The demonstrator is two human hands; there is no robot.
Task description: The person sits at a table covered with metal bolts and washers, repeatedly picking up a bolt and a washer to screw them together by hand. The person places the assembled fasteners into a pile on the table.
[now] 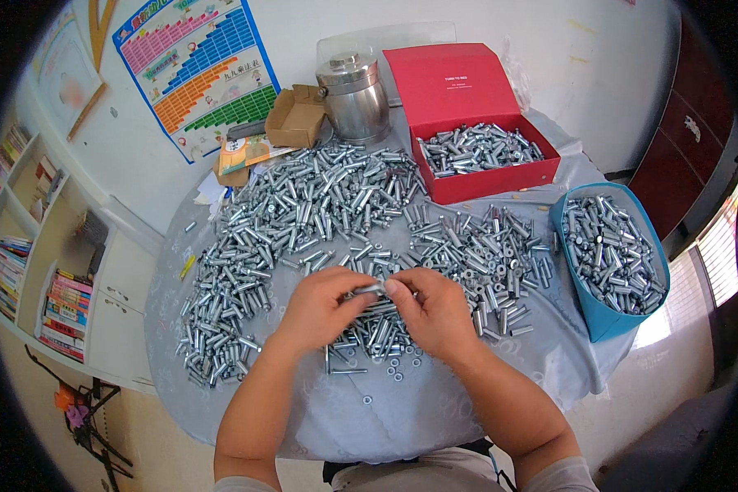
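Above the middle of the table, a silvery expansion bolt (371, 289) is pinched between my two hands. My left hand (318, 310) grips its shank from the left with curled fingers. At its right end, the thumb and fingers of my right hand (436, 313) close on it; whatever small part sits under those fingertips is hidden. Beneath both hands lie loose long bolts (379, 334), partly covered by them. Several hex nuts (398, 377) are scattered just below, and a single nut (367, 400) lies closer to me.
A large heap of metal anchor bolts (303, 193) curves around the far and left table. More bolts with washers (500, 266) spread right. Behind are an open red box (492, 176) of bolts, a steel pot (357, 102) and a cardboard box (295, 119). A blue bin (611, 328) of bolts stands right.
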